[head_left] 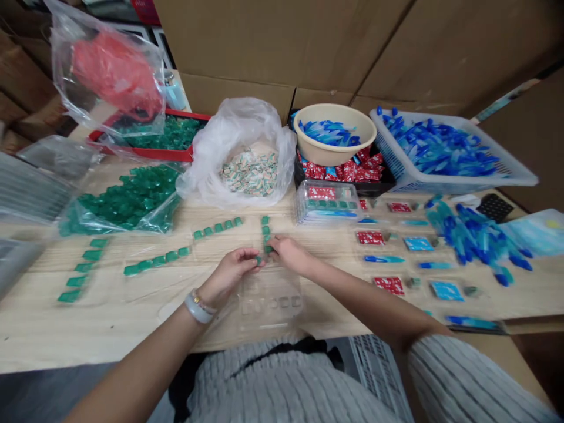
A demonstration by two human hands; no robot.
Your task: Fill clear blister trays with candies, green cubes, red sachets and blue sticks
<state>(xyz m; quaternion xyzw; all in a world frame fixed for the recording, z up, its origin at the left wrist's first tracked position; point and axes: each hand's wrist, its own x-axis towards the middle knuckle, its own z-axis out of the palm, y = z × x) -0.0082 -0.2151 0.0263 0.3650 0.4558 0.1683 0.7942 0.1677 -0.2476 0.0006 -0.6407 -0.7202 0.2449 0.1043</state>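
Note:
Above a clear plastic blister tray (273, 320) near the table's front edge, my two hands are close together. My left hand (238, 263) pinches a small green plastic piece (258, 259) between thumb and fingertips. My right hand (286, 252) has its fingers closed on another green piece (268, 248), at the near end of a short column of green pieces (265, 221). To the left, more green pieces lie in slanted rows, one row (158, 260) beside my left hand and another (218, 228) behind it.
A bag of green pieces (127, 197) and a white bag of small tiles (251, 170) stand behind. Stacked clear boxes (326, 202), a cream bowl (335, 154) and a white basket (462, 182) of blue pens stand right. Filled trays with red packets (370, 238) and loose pens (476, 235) cover the right side.

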